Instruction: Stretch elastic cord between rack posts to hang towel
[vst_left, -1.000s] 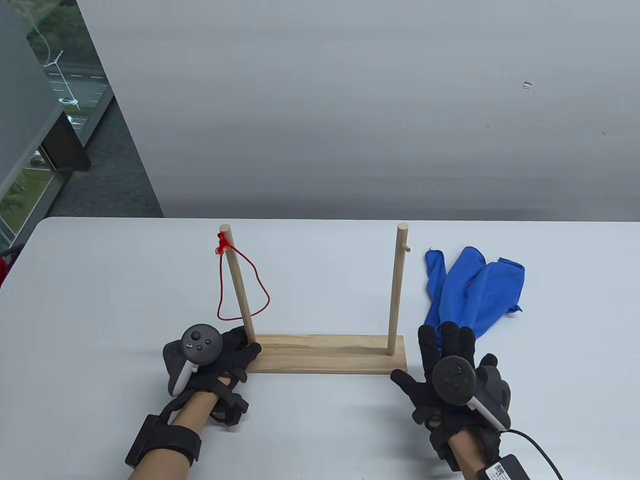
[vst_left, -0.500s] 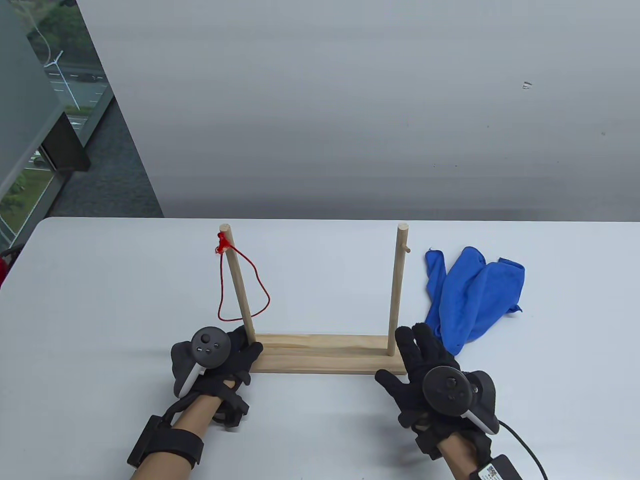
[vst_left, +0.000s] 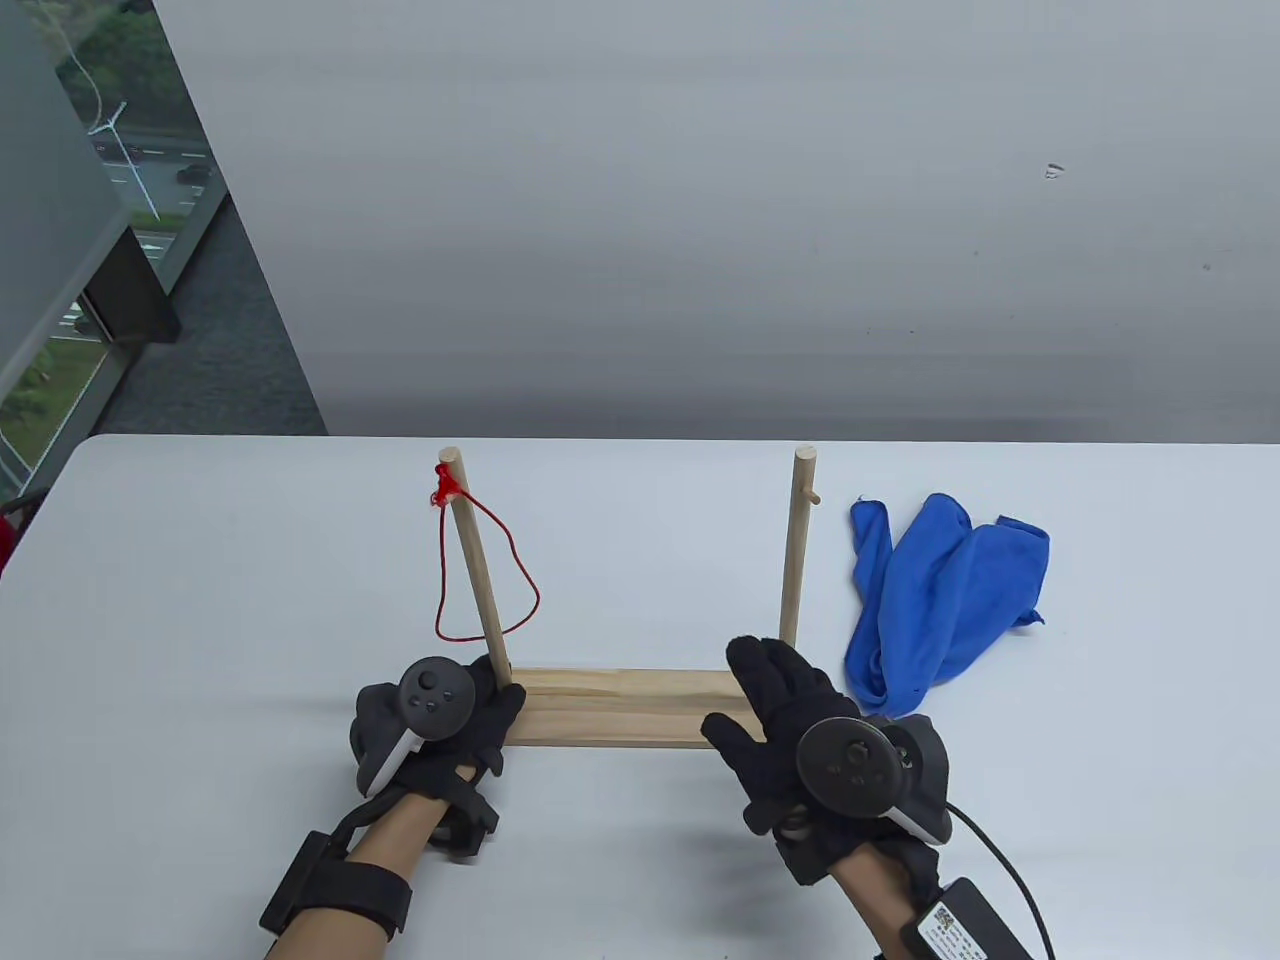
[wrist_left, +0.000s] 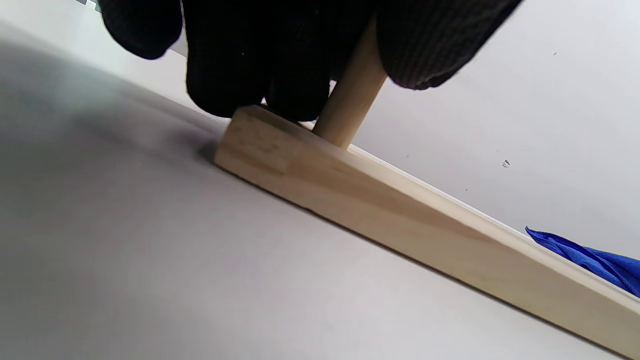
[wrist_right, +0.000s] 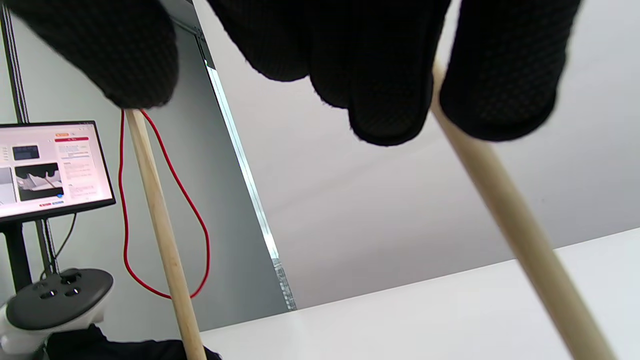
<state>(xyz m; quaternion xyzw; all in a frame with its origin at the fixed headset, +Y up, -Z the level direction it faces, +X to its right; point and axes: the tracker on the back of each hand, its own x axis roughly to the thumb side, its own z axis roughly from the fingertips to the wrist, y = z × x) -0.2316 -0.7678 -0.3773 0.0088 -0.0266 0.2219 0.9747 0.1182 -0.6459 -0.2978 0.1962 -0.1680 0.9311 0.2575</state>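
A wooden rack has a flat base (vst_left: 620, 705) and two upright posts. A red elastic cord (vst_left: 537, 598) is tied at the top of the left post (vst_left: 478, 570) and hangs as a slack loop. The right post (vst_left: 793, 560) is bare, with a small peg near its top. A blue towel (vst_left: 945, 590) lies crumpled on the table to the right of the rack. My left hand (vst_left: 495, 695) grips the foot of the left post (wrist_left: 350, 100), fingers (wrist_left: 250, 65) pressing on the base end (wrist_left: 260, 145). My right hand (vst_left: 760, 690) is open, fingers spread over the base's right end, holding nothing.
The white table (vst_left: 200, 600) runs wide on both sides, with a grey wall behind. In the right wrist view a monitor (wrist_right: 50, 170) stands beyond the left post (wrist_right: 160, 225). The cord (wrist_right: 192, 205) shows there too. A cable (vst_left: 1000, 860) trails from my right wrist.
My right hand has moved left from beside the towel to over the right end of the rack base. My left hand has shifted slightly right, staying at the left post.
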